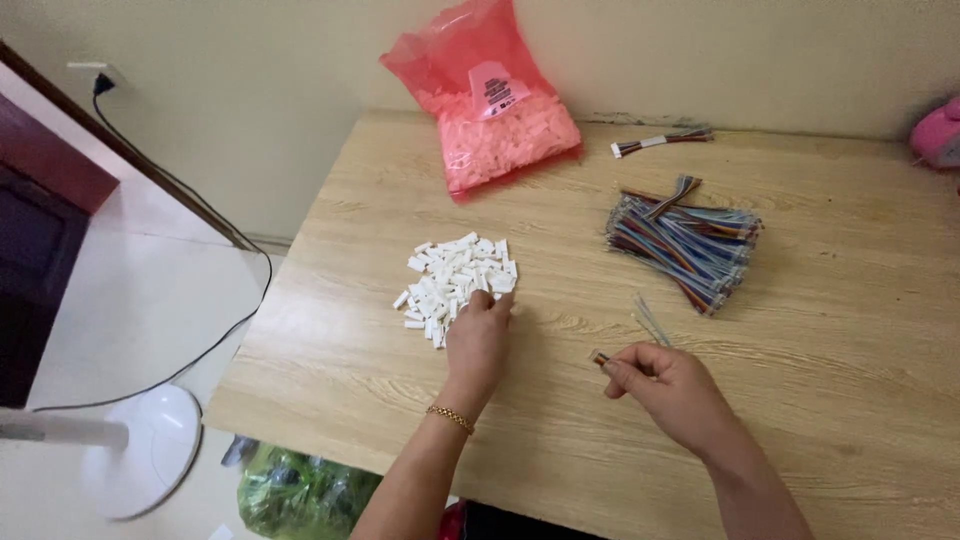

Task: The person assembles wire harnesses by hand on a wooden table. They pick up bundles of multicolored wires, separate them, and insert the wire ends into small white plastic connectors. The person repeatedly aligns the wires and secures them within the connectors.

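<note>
Your left hand is lying palm down on the pale, grained wood table, its fingertips curling into the near edge of a heap of small white plastic housings; they are blocky, glossy little rectangles lying every which way, and whether you are pinching one is hidden under your fingers. A thin gold chain bracelet is sitting on that wrist. Your right hand is closing thumb and forefinger on a short wire lead, gripping it near its striped end, which is poking out toward your left hand; the lead's long axis is running from that end up and away from you, its thin pale strands fanning out just beyond your knuckles. Its colours are too fine to make out. Well beyond your right hand a thick bundle of multicoloured ribbon wires is lying flat, its strands running diagonally. Farther still, a single loose wire piece is resting near the wall. Beyond your left hand a crinkled, translucent pink bag is slumping, packed with more housings. A pink object is being cut off by the right frame edge, so its kind is unclear.
</note>
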